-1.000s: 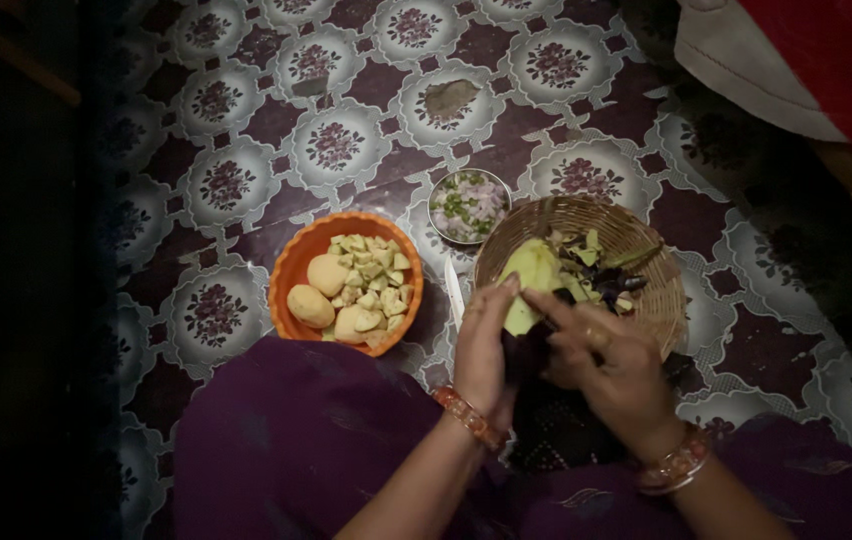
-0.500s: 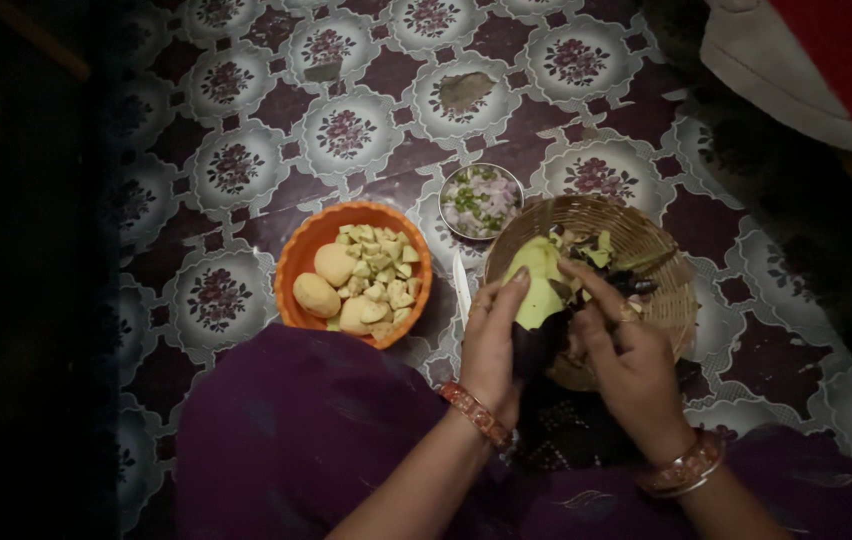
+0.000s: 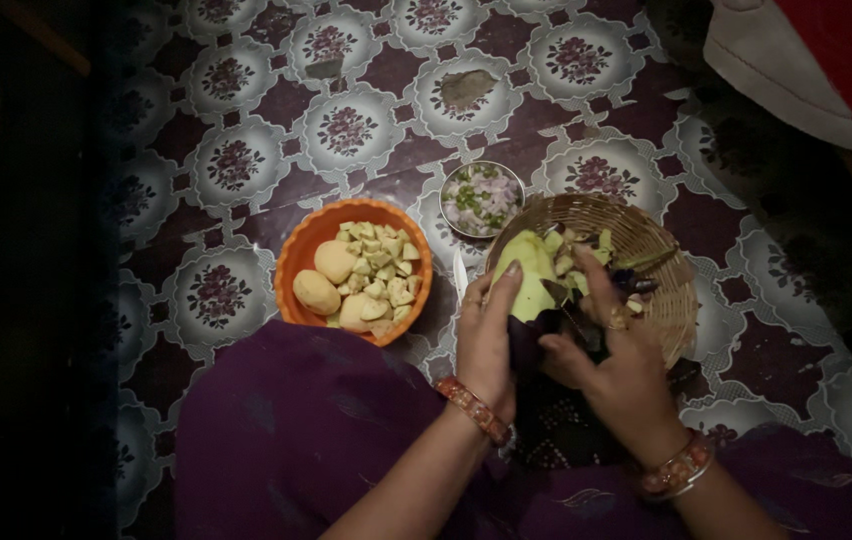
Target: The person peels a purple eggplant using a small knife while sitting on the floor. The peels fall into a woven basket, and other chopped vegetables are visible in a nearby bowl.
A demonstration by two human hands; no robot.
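My left hand (image 3: 486,340) grips a partly peeled eggplant (image 3: 526,275), pale green where the skin is off and dark purple lower down. My right hand (image 3: 614,350) is closed against its right side, fingers over the dark peel; whether a tool is in this hand I cannot tell. Both hands are held over the near edge of a woven basket (image 3: 661,300) that holds peel scraps and pale pieces. An upright blade (image 3: 460,275) stands just left of my left hand.
An orange bowl (image 3: 296,260) with peeled potatoes and cut pale chunks sits to the left. A small steel bowl (image 3: 482,198) of chopped onion and green bits sits behind the basket. Floral patterned floor covering lies all around; red and white cloth (image 3: 806,60) at top right.
My right hand's fingers have slid down along the eggplant's right side toward me. The left hand kept its grip, and the view shifted slightly.
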